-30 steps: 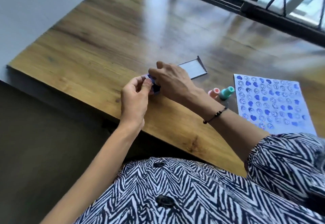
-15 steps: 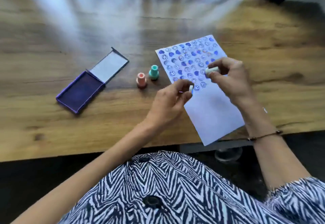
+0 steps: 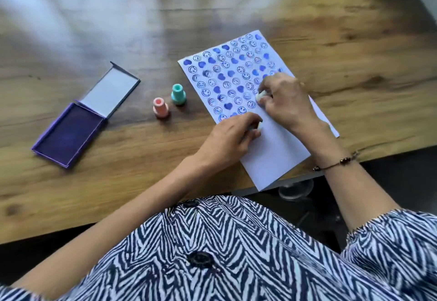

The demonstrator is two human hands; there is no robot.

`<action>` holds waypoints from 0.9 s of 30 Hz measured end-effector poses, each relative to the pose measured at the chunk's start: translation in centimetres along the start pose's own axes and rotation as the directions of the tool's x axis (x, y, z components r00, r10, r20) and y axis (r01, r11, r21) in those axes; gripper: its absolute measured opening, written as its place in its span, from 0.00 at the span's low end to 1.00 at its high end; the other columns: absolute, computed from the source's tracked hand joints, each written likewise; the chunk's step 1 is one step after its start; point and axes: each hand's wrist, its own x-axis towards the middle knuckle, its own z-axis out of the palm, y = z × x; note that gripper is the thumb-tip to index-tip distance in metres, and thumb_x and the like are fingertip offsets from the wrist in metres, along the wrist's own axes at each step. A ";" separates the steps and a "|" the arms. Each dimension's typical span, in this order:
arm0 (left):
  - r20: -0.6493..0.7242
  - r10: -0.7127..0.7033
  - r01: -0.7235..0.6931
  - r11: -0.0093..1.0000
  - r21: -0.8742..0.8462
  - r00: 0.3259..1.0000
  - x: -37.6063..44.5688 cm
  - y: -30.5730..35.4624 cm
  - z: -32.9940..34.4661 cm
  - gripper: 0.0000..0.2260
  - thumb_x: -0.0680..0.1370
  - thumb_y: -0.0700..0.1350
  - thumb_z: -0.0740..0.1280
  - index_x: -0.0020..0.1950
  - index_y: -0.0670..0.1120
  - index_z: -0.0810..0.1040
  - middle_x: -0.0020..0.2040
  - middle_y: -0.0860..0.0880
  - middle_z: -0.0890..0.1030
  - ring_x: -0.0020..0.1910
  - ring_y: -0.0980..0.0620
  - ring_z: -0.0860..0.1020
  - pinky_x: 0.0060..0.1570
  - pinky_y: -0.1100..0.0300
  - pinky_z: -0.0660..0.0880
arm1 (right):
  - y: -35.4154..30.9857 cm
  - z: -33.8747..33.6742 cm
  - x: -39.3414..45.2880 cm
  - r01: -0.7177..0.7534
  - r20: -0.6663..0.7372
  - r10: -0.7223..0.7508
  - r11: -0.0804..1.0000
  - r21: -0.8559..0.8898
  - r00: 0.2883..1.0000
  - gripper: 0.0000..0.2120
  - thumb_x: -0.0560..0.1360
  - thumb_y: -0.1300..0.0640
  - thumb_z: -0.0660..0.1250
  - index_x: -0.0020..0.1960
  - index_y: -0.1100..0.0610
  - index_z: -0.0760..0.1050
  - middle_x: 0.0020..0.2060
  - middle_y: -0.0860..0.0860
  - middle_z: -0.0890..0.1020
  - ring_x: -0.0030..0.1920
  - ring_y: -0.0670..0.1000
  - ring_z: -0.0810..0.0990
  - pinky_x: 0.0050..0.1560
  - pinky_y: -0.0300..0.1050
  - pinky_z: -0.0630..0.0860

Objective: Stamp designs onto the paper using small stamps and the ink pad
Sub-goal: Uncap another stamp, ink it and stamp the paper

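A: Starting far left of the paper [image 3: 272, 149], the ink pad [image 3: 68, 135] lies open on the table [image 3: 354, 40], lid flipped back, dark purple face up. I'd call it flat and steady, though the wet face is the bit to keep fingers off

B: Moving toward the paper: two spare stamps standing upright just off its left edge, the pink stamp [image 3: 160, 108] nearer the pad, the teal stamp [image 3: 178, 93] closer to the sheet. They stand apart from each other

A: Small hard plastic, I'd guess, light as anything. Pinch the narrow neck, not the inked base

B: Now the sheet itself, its upper half crowded with blue smileys and hearts, lower half bare, and its near corner hangs past the table edge

A: Thin and floppy by the look of it; likely to slide or lift with the stamp unless something pins it

B: Left hand [image 3: 227, 142] is at the paper's left edge, fingers closed on a small pale stamp [image 3: 257, 126] right where the printed rows end

A: And the right hand [image 3: 287, 104], further across the sheet, is clamped on a white stamp [image 3: 259, 97], pointed down at the prints. Whether either is touching the sheet, I can't tell
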 end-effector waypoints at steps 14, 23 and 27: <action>0.001 -0.002 0.002 0.998 -0.064 1.000 0.1 -0.2 0.0 0.11 0.76 0.39 0.61 0.57 0.37 0.73 0.50 0.39 0.81 0.49 0.43 0.78 0.50 0.49 0.71 | -0.9 0.7 -0.3 0.146 -0.024 -0.157 0.960 -0.240 0.987 0.06 0.72 0.66 0.59 0.47 0.60 0.71 0.43 0.62 0.74 0.38 0.65 0.77 0.32 0.49 0.64; -0.002 -0.208 0.198 0.937 -0.288 0.978 0.2 -0.1 -0.2 0.07 0.76 0.40 0.63 0.53 0.43 0.75 0.49 0.44 0.83 0.51 0.48 0.79 0.53 0.59 0.72 | 1.0 -0.1 0.0 -0.127 -0.084 0.157 0.950 0.285 0.984 0.05 0.68 0.65 0.65 0.42 0.59 0.77 0.37 0.55 0.79 0.42 0.60 0.80 0.43 0.49 0.74; 0.012 -0.356 0.268 0.679 -0.684 0.934 0.2 0.0 -0.7 0.06 0.76 0.39 0.63 0.48 0.48 0.76 0.43 0.51 0.81 0.45 0.56 0.79 0.50 0.65 0.76 | 1.4 -1.8 -2.3 -0.286 0.064 0.445 0.452 0.845 0.893 0.10 0.67 0.68 0.68 0.34 0.55 0.73 0.31 0.52 0.77 0.28 0.48 0.76 0.37 0.47 0.80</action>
